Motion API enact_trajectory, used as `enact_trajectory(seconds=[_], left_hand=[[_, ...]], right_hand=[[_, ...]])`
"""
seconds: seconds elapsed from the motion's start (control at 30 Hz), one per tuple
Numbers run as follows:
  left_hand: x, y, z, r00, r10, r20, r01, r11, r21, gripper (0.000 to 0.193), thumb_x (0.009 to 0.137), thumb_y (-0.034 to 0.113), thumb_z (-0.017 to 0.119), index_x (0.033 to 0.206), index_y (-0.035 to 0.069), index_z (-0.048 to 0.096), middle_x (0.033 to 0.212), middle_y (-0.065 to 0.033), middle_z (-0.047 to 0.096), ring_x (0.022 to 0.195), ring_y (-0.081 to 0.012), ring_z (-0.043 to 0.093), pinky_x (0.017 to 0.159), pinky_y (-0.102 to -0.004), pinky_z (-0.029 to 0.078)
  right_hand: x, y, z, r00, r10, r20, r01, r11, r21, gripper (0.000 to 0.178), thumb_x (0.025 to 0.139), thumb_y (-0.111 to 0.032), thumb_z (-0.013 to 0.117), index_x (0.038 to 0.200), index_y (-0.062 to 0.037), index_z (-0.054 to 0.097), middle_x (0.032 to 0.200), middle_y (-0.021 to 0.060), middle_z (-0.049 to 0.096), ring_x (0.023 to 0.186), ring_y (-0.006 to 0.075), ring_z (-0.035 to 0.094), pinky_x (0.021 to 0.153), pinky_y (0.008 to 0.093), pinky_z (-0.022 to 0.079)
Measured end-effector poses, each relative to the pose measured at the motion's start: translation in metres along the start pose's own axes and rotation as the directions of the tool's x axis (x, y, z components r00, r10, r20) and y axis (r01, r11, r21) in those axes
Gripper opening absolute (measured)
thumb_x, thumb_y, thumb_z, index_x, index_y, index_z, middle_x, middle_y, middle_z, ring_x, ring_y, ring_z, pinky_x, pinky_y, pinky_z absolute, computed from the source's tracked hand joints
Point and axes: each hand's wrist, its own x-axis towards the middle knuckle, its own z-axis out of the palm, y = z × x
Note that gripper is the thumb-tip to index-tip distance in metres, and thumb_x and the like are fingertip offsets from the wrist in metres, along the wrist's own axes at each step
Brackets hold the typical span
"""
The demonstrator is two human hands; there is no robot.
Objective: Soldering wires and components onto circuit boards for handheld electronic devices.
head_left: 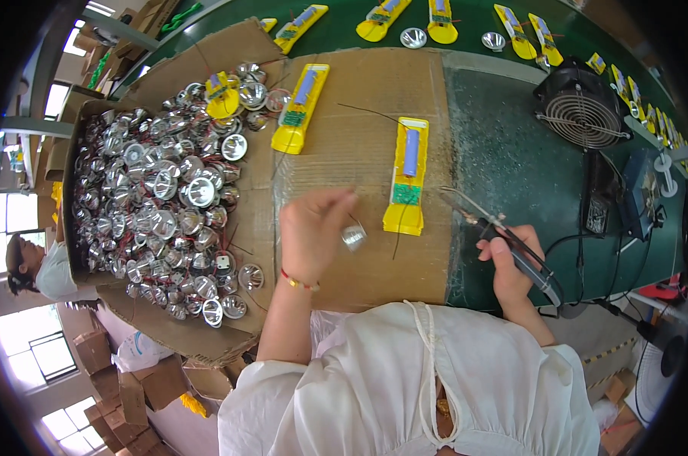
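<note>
My left hand [313, 228] is closed in a pinch over the cardboard. Just below its fingertips hangs a small silvery reflector cup [353, 236], blurred; its leads seem to be between the fingers. A yellow flashlight housing [403, 220] lies to the right of that hand, with a blue cylindrical battery [411, 153] and a green circuit board [406, 194] in it and thin wires at both ends. My right hand [515, 262] grips a soldering iron [532, 272], its tip pointing up and left, apart from the housing.
A cardboard box [230, 346] at left is heaped with reflector cups [161, 182]. Another yellow housing [289, 137] lies beyond my left hand. A black fan [583, 114] and a blue soldering station [639, 197] stand at right. More housings [382, 19] line the far shelf. Another person [40, 266] is at far left.
</note>
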Motion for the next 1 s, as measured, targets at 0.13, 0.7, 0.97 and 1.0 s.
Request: enact_trajectory(seconds=[0.13, 0.7, 0.97, 1.0], left_hand=[[-0.013, -0.021, 0.022, 0.997, 0.037, 0.061, -0.038, 0.999, 0.017, 0.015, 0.077, 0.013, 0.066, 0.084, 0.0, 0.067, 0.071, -0.0122, 0.064, 0.062, -0.0188, 0.061, 0.058, -0.0279, 0.047], [-0.012, -0.016, 0.047, 0.99, 0.128, 0.06, -0.127, 0.992, -0.02, 0.009, 0.077, 0.006, 0.063, 0.072, -0.002, 0.062, 0.076, -0.0093, 0.059, 0.06, -0.0166, 0.059, 0.055, -0.0266, 0.046], [-0.011, -0.017, 0.046, 0.991, 0.115, 0.063, -0.113, 0.993, -0.022, 0.01, 0.077, 0.007, 0.063, 0.072, -0.002, 0.061, 0.076, -0.0095, 0.059, 0.058, -0.0171, 0.059, 0.055, -0.0273, 0.046], [-0.01, -0.018, 0.045, 0.99, 0.126, 0.07, -0.125, 0.992, -0.015, 0.011, 0.078, 0.006, 0.063, 0.073, -0.003, 0.061, 0.077, -0.0076, 0.058, 0.059, -0.0123, 0.056, 0.054, -0.0243, 0.044]], right_hand=[[0.0, -0.005, 0.013, 0.99, 0.066, 0.124, -0.054, 0.994, -0.099, 0.014, 0.083, -0.008, 0.057, 0.087, 0.0012, 0.047, 0.071, 0.0109, 0.058, 0.062, 0.0141, 0.058, 0.062, 0.0284, 0.05], [0.003, 0.004, 0.024, 0.975, 0.16, 0.156, -0.141, 0.982, -0.127, 0.012, 0.082, -0.004, 0.058, 0.087, 0.0012, 0.048, 0.077, 0.0116, 0.058, 0.065, 0.013, 0.058, 0.057, 0.0258, 0.049], [0.0, -0.005, 0.027, 0.994, 0.1, 0.044, -0.099, 0.995, -0.005, 0.011, 0.082, -0.004, 0.057, 0.085, 0.0013, 0.048, 0.071, 0.0108, 0.058, 0.061, 0.0137, 0.058, 0.058, 0.0273, 0.049], [0.0, -0.007, 0.026, 0.994, 0.107, 0.037, -0.106, 0.994, -0.019, 0.011, 0.082, -0.004, 0.057, 0.086, 0.0011, 0.048, 0.069, 0.0104, 0.057, 0.061, 0.0142, 0.058, 0.059, 0.0275, 0.049]])
